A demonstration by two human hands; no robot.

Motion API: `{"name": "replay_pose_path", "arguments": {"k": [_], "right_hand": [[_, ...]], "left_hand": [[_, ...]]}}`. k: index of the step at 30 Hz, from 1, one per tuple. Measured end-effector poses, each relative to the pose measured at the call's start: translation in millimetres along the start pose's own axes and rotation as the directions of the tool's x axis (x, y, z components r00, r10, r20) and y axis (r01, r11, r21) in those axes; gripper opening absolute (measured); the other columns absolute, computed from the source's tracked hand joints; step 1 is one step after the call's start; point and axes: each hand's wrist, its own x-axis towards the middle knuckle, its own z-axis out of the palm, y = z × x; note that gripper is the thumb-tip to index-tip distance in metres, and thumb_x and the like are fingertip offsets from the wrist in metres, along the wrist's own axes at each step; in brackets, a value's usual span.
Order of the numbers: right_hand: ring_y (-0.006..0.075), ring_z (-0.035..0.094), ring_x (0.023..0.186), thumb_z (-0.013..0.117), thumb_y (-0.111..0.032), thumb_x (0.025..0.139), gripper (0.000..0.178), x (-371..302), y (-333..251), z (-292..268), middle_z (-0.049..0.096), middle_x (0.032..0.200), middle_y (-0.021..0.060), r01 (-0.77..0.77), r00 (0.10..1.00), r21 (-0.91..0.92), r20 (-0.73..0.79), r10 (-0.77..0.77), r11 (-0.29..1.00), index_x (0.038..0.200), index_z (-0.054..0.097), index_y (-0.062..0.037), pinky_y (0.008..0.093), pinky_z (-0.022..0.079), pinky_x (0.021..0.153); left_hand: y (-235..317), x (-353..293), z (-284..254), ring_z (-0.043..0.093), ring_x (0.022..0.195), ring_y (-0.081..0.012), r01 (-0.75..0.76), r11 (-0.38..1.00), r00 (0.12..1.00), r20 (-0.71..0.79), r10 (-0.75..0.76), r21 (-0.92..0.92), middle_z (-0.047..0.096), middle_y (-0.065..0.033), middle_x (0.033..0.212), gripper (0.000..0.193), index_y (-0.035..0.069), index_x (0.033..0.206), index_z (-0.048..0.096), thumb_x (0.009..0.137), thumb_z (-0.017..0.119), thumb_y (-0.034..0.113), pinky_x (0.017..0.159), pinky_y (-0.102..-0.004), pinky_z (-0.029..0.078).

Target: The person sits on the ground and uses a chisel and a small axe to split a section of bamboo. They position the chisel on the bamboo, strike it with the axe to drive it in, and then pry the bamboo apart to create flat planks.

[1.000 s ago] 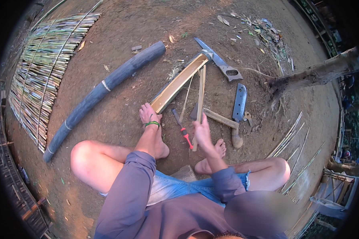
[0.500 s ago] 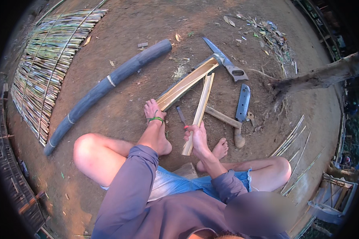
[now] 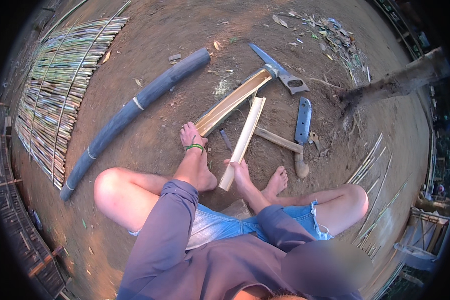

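My left hand (image 3: pixel 192 134), a green band at its wrist, is closed over the near end of a split bamboo pole (image 3: pixel 237 98). The pole's pale hollow inside faces up. In my right hand (image 3: pixel 241 176) is a long pale bamboo strip (image 3: pixel 245 137), gripped near its lower end. The strip's far end lies by the pole's right side. Just left of the strip, a chisel blade (image 3: pixel 226 140) lies on the dirt; its handle is hidden.
Beyond the pole lies a handsaw (image 3: pixel 280 70). To the right are a broad-bladed machete (image 3: pixel 303 122) and a wooden stick (image 3: pixel 279 140). At left are a dark whole bamboo pole (image 3: pixel 135 107) and a mat of tied canes (image 3: pixel 60 90). A tree trunk (image 3: pixel 395 82) stands at right.
The bamboo strip has rolled so its broad pale face shows, and it has shifted slightly left and toward me with my right hand. My left hand keeps its place on the pole.
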Motion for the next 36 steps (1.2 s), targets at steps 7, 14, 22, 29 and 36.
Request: {"name": "replay_pose_path", "arguments": {"k": [7, 14, 22, 29, 36], "right_hand": [[0.0222, 0.065, 0.113, 0.057, -0.016, 0.095, 0.04, 38, 13, -45, 0.07, 0.115, 0.015, -0.116, 0.991, -0.599, -0.012, 0.137, 0.792, 0.131, 0.059, 0.0002, 0.0387, 0.052, 0.093], [0.0361, 0.065, 0.114, 0.071, -0.024, 0.084, 0.037, 11, -16, -41, 0.065, 0.118, 0.0228, 0.028, 0.974, -0.968, -0.03, -0.225, 0.25, 0.113, 0.063, -0.0027, 0.0474, 0.055, 0.092], [0.0391, 0.072, 0.098, 0.066, -0.041, 0.087, 0.044, 25, -39, -55, 0.073, 0.104, 0.0225, 0.2, 0.979, -0.979, 0.201, 0.019, 0.03, 0.111, 0.068, -0.0045, 0.0479, 0.058, 0.087], [0.0376, 0.07, 0.105, 0.064, -0.036, 0.092, 0.043, 46, -209, -137, 0.073, 0.111, 0.0203, 0.305, 0.951, -0.908, 0.309, 0.03, -0.287, 0.123, 0.067, -0.0074, 0.0478, 0.055, 0.095], [0.0397, 0.07, 0.105, 0.066, -0.033, 0.091, 0.042, -7, -332, -250, 0.073, 0.109, 0.0239, 0.142, 0.967, -0.946, 0.196, -0.166, -0.291, 0.119, 0.067, -0.0025, 0.0481, 0.055, 0.092]], "left_hand": [[6, 0, 0, 0.057, 0.121, -0.0339, -0.001, 1.0, 1.0, -0.017, 0.002, 0.01, 0.058, -0.0131, 0.125, 0.085, 0.008, 0.122, 0.051, 0.055, 0.099, 0.025, 0.103, -0.0421, 0.049], [-1, -1, 4, 0.058, 0.118, -0.0339, -0.031, 0.999, 0.998, -0.049, 0.032, 0.021, 0.059, -0.0131, 0.122, 0.084, 0.009, 0.121, 0.052, 0.053, 0.099, 0.027, 0.102, -0.0432, 0.049], [1, -2, 3, 0.058, 0.118, -0.0337, -0.04, 0.999, 0.998, -0.041, 0.042, 0.034, 0.059, -0.0139, 0.123, 0.084, 0.009, 0.121, 0.052, 0.054, 0.099, 0.027, 0.102, -0.0429, 0.049], [5, -2, 3, 0.056, 0.121, -0.0341, -0.014, 1.0, 1.0, -0.015, 0.014, 0.018, 0.057, -0.0135, 0.126, 0.087, 0.008, 0.125, 0.051, 0.055, 0.099, 0.029, 0.104, -0.0432, 0.048], [-8, 4, 0, 0.054, 0.125, -0.035, -0.026, 0.999, 0.999, 0.038, 0.024, 0.034, 0.056, -0.0145, 0.128, 0.086, 0.008, 0.127, 0.05, 0.059, 0.098, 0.031, 0.108, -0.0479, 0.044]]}}
